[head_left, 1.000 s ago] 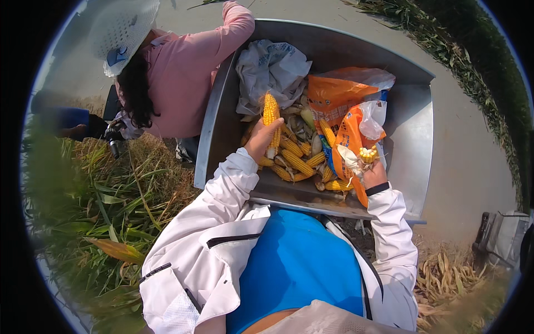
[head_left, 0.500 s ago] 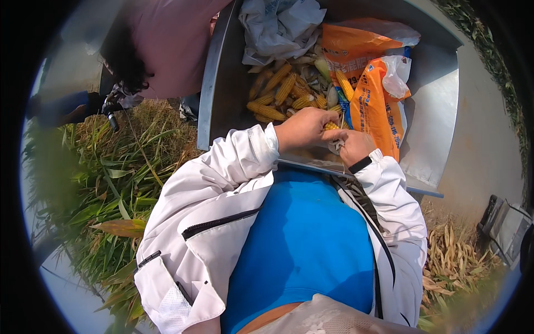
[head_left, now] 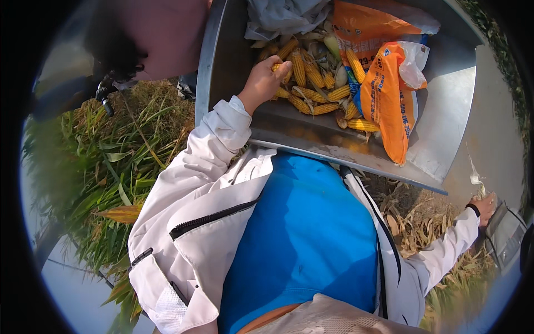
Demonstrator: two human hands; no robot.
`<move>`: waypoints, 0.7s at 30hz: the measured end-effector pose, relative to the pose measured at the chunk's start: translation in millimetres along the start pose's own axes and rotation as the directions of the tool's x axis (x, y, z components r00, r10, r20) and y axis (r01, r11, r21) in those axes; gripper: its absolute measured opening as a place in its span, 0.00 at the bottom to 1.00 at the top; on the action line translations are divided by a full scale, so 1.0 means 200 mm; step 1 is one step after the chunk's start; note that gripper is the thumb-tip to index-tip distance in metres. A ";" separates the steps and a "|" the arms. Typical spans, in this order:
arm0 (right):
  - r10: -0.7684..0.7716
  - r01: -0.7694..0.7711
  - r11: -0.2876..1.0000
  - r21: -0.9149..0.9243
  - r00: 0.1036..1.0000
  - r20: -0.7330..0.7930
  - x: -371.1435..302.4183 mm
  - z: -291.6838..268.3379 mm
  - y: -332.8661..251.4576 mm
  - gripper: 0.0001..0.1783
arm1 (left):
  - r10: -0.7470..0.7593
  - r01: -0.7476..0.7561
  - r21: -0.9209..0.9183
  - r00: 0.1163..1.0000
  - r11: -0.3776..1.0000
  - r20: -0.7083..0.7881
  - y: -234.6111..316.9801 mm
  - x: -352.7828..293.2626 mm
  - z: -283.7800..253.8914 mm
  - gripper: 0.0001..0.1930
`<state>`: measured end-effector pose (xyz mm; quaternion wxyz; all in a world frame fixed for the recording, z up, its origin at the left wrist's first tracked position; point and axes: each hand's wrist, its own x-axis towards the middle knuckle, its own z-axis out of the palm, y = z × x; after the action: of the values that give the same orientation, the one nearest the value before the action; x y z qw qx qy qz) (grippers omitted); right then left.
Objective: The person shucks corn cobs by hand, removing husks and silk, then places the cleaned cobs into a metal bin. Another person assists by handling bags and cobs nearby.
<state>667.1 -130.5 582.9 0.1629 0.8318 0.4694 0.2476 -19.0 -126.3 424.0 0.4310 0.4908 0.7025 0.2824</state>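
Over the left side of the corn pile, my left hand [head_left: 262, 83] is closed around a yellow corn cob [head_left: 282, 70], mostly hidden by the fingers. Husked corn cobs [head_left: 312, 75] lie heaped in a grey metal bin [head_left: 334, 151] in front of my body. Outside the bin, far to the right, my right arm is stretched out. At its end my right hand [head_left: 485, 208] is closed on a pale strip of corn husk [head_left: 475, 177], whose thin end sticks up past the fingers.
An orange plastic sack [head_left: 384, 94] and a crumpled whitish bag [head_left: 283, 16] lie in the bin. A person in pink [head_left: 167, 39] is close at the upper left. Green stalks [head_left: 128, 145] grow at left; dry husks [head_left: 417, 217] and a grey box-like object [head_left: 506, 234] are at right.
My hands have parted from together over the bin's near edge. The left moved left over the pile with the cob; the right swung out to the right with the husk.
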 end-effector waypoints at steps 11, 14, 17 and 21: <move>-0.507 -0.006 0.527 0.850 0.800 0.320 -1.16 0.22 -0.92 0.11 | -0.171 -0.106 0.490 0.856 0.865 0.487 -0.70 0.43 0.54 0.23; -0.458 -0.004 0.531 0.848 0.840 0.290 -1.12 0.10 -0.97 0.13 | 0.066 -0.346 0.436 0.840 0.831 0.539 -0.81 0.47 0.77 0.23; -0.383 -0.074 0.402 0.913 0.892 0.241 -1.15 0.07 -1.01 0.12 | 0.249 -0.669 0.494 0.701 0.555 0.669 -0.97 0.58 1.04 0.25; -0.423 0.012 0.470 0.883 0.881 0.213 -1.13 0.01 -1.03 0.11 | 0.337 -0.794 0.361 0.554 0.489 0.761 -1.10 0.65 1.35 0.24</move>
<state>425.2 -219.9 419.3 -0.1494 0.7629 0.5892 -0.2204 102.0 -89.8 75.1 0.2901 0.8868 0.3585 -0.0308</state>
